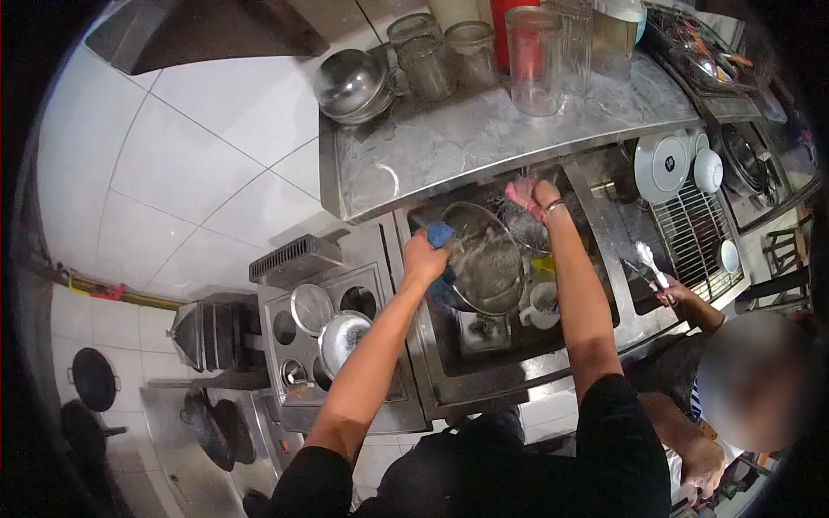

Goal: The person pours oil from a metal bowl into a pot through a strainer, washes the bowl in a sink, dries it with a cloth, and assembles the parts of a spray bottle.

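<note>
My left hand [425, 256] is closed around a blue cloth [439, 235] at the left rim of a large round metal pan [488, 263] in the sink [458, 384]. The pan looks wet inside. Over the back right of the sink is my right hand [537, 197], blurred, with something pink [521, 192] at its fingers. Beneath it sits another metal vessel [528, 229], partly hidden by my arm. A white mug [542, 306] lies beside the pan, near my right forearm.
A steel shelf [449, 147] with glass jars [535, 65] and metal bowls [350, 84] runs behind the sink. White plates [663, 168] stand by a wire rack [691, 233] on the right. A co-worker's hand [672, 292] holds tongs [649, 263]. Left is a counter with pots [344, 341].
</note>
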Available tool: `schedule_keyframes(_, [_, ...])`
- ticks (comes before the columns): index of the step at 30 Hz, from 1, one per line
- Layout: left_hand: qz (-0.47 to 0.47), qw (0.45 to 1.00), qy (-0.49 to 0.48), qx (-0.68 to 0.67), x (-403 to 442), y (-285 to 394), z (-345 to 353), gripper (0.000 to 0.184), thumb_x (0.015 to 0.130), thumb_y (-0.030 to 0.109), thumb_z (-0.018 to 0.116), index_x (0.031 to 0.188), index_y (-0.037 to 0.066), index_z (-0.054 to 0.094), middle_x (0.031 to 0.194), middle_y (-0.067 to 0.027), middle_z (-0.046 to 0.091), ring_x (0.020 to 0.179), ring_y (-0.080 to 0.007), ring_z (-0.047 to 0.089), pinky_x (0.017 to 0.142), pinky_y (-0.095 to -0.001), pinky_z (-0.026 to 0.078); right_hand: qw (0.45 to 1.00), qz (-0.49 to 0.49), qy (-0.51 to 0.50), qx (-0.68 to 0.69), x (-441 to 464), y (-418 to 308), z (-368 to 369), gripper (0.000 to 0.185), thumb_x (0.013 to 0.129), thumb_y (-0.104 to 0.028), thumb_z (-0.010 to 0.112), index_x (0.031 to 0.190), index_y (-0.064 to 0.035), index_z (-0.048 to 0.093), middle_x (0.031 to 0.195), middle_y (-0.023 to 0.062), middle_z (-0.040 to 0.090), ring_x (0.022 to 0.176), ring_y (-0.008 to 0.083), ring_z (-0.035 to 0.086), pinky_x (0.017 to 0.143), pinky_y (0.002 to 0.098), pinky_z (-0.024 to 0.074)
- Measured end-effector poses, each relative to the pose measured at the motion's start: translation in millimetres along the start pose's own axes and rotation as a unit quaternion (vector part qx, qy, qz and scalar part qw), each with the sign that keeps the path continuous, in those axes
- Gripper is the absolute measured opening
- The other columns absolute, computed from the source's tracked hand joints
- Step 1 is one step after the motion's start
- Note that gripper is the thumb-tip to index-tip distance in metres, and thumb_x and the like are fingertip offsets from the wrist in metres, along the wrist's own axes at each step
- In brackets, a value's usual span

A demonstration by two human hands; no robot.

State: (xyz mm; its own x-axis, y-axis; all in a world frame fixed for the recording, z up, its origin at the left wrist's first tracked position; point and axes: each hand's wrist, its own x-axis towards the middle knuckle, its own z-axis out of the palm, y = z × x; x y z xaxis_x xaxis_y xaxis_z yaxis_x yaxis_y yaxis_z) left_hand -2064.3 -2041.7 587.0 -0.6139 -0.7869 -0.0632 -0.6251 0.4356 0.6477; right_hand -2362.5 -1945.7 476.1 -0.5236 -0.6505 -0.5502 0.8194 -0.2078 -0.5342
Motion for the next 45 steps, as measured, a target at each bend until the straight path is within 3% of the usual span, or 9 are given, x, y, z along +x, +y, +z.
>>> schedule_keyframes(11, [0.023,0.996,0.076,-0.048,-9.9,10.7,-1.6,0.024,0.071,0.011,0.069,0.090,0.000,0.060,0.080,-0.0228,0.066,0.082,-0.0425,0.065,0.074,-0.0458,0.050,0.978,0.064,-0.170,-0.098,-15.6,24.1,4.9,0.034,0.099,-0.019,0.037,0.113,0.0042,0.057,0.096,0.0147,0.068,0.091,0.0323,0.065,0.089,0.0440,0.0529])
schedule_keyframes(13, [0.039,0.996,0.076,-0.035,-24.6,25.4,-11.0,0.026,0.071,0.009,0.069,0.092,-0.001,0.057,0.080,-0.0234,0.065,0.083,-0.0435,0.064,0.073,-0.0468,0.050,0.693,-0.177,0.111,-0.690,-10.0,36.2,-20.5,0.028,0.095,-0.021,0.049,0.107,0.0004,0.063,0.090,0.0119,0.069,0.089,0.0314,0.066,0.089,0.0408,0.0512])
schedule_keyframes(15, [0.058,0.995,0.080,-0.023,-34.6,30.8,-11.0,0.029,0.071,0.008,0.069,0.095,-0.001,0.055,0.081,-0.0239,0.064,0.084,-0.0445,0.063,0.072,-0.0478,0.050,0.617,-0.193,0.077,-0.759,10.7,79.5,-64.5,0.030,0.089,-0.026,0.060,0.108,-0.0028,0.065,0.097,0.0161,0.071,0.091,0.0327,0.067,0.082,0.0404,0.0517])
schedule_keyframes(18, [0.155,0.986,0.069,0.002,-62.4,27.6,0.7,0.034,0.072,0.005,0.070,0.100,0.000,0.052,0.089,-0.0241,0.062,0.084,-0.0451,0.061,0.070,-0.0511,0.049,0.789,-0.173,-0.110,-0.580,21.5,129.4,-91.5,0.034,0.086,-0.030,0.062,0.108,-0.0043,0.067,0.101,0.0200,0.070,0.095,0.0340,0.067,0.081,0.0417,0.0511])
schedule_keyframes(22, [0.329,0.930,0.071,0.150,-110.4,3.3,14.7,0.036,0.069,0.010,0.070,0.101,0.005,0.054,0.095,-0.0181,0.059,0.076,-0.0360,0.063,0.060,-0.0455,0.051,0.667,-0.214,0.003,-0.714,16.0,147.4,-80.5,0.031,0.088,-0.015,0.062,0.116,-0.0039,0.062,0.113,0.0152,0.067,0.100,0.0282,0.064,0.084,0.0382,0.0506])
schedule_keyframes(26, [0.414,0.867,0.054,0.271,-137.7,-42.5,33.1,0.042,0.062,0.018,0.070,0.101,0.007,0.056,0.096,-0.0116,0.060,0.073,-0.0257,0.063,0.055,-0.0380,0.053,0.764,-0.199,-0.004,-0.614,19.6,156.8,-94.6,0.032,0.086,-0.013,0.064,0.116,-0.0040,0.063,0.112,0.0141,0.068,0.102,0.0266,0.064,0.085,0.0379,0.0501])
schedule_keyframes(31, [0.393,0.883,0.067,0.247,-141.4,-51.9,19.1,0.048,0.060,0.022,0.072,0.103,0.008,0.057,0.101,-0.0107,0.061,0.078,-0.0257,0.064,0.056,-0.0373,0.053,0.890,-0.199,-0.026,-0.409,42.5,187.9,-112.8,0.033,0.083,-0.011,0.067,0.116,-0.0040,0.064,0.110,0.0128,0.069,0.103,0.0246,0.064,0.088,0.0375,0.0496])
schedule_keyframes(39, [0.327,0.927,0.041,0.180,-151.7,-57.9,-0.9,0.050,0.061,0.021,0.074,0.105,0.007,0.056,0.103,-0.0135,0.060,0.084,-0.0318,0.064,0.062,-0.0436,0.053,0.896,-0.205,-0.070,-0.389,32.4,193.8,-98.9,0.031,0.085,-0.009,0.067,0.116,-0.0023,0.067,0.109,0.0068,0.070,0.102,0.0185,0.063,0.089,0.0317,0.0482])
schedule_keyframes(45, [0.069,0.973,0.209,-0.074,-146.4,-47.8,-47.1,0.040,0.064,0.007,0.074,0.100,0.006,0.057,0.090,-0.0143,0.063,0.079,-0.0298,0.065,0.065,-0.0378,0.052,0.948,-0.131,-0.065,-0.282,-97.8,131.3,-7.5,0.045,0.098,-0.037,0.057,0.129,-0.0047,0.062,0.119,0.0050,0.064,0.107,0.0158,0.057,0.096,0.0298,0.0420])
